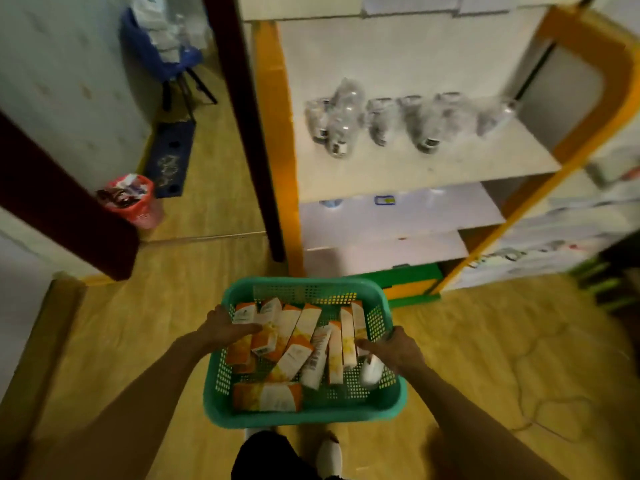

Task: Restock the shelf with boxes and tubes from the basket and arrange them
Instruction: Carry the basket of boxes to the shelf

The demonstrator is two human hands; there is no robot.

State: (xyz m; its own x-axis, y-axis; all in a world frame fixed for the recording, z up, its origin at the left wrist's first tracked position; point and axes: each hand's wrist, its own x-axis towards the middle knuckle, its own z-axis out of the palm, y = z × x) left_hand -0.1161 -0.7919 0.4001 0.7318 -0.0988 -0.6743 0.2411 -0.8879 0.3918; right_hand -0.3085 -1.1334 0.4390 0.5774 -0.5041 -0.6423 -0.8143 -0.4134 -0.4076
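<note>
A person holds a green basket (304, 415) out in front of the body, above a wooden floor (485, 358). The left hand (221, 329) grips the basket's left rim, its fingers (247, 329) curled over the edge and lying on the boxes inside. The right hand (398, 348) grips the right rim in the same way, fingers (369, 346) hooked over the edge and pointing inward.

The basket carries orange-and-white boxes (294, 337), most of them leaning side by side in a loose row, with one lying flat along the near wall. A white tube (372, 368) sits in the right near corner, just beside the right hand; its shape is blurred.

Straight ahead stands a shelf (415, 168) with orange uprights and pale boards. On the middle board a cluster of clear wrapped bottles (381, 123) stands near the back. The board below holds a few small items, too blurred to name. A green crate (408, 275) sits on the floor beneath the shelf, just behind the basket's far rim.

To the left, a dark post (249, 126) rises beside the shelf. Farther left a red bin (133, 199) with rubbish stands on the floor, near a blue mat (171, 157), and a blue chair (162, 53) stacked with packages stands against the wall. A white shoe (330, 455) shows below the basket.
</note>
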